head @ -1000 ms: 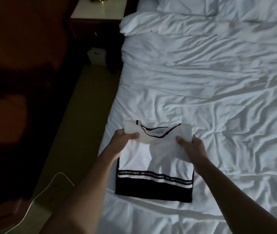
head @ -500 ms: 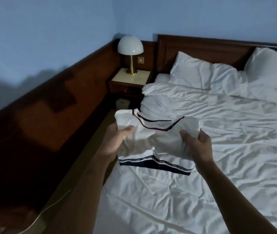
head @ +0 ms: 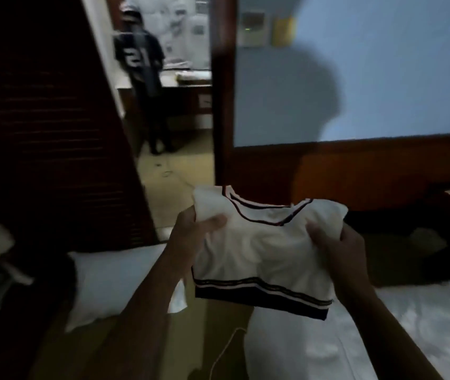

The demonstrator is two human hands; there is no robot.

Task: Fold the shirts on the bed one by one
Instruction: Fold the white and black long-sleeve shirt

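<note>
folded shirt held in both hands, clear of the bed

nearest the camera, the white bed fills the lower right, with a thin white cable on the floor beside it. above the bed's edge, the left hand and right hand grip the folded white shirt in the air. each thumb lies on the front and the fingers are curled behind the side edges. the shirt sits between the hands, collar away from the person, and its dark striped hem hangs toward the bed without touching it.

the step looks like carrying the finished fold to a resting place. to do it well, hold the bundle level and keep even pressure on both sides so the tucked sleeves do not slide out. the cloth bulges between the thumbs, so a lighter squeeze would avoid creasing it. when setting it down, let the hem land first, then slide the fingers out sideways.

lower left, a white pillow lies low beside a dark louvred door. beyond the shirt stands a dark wooden door post, with a blue wall to its right. through the doorway, well apart, another person in a dark numbered jersey stands blurred.
</note>
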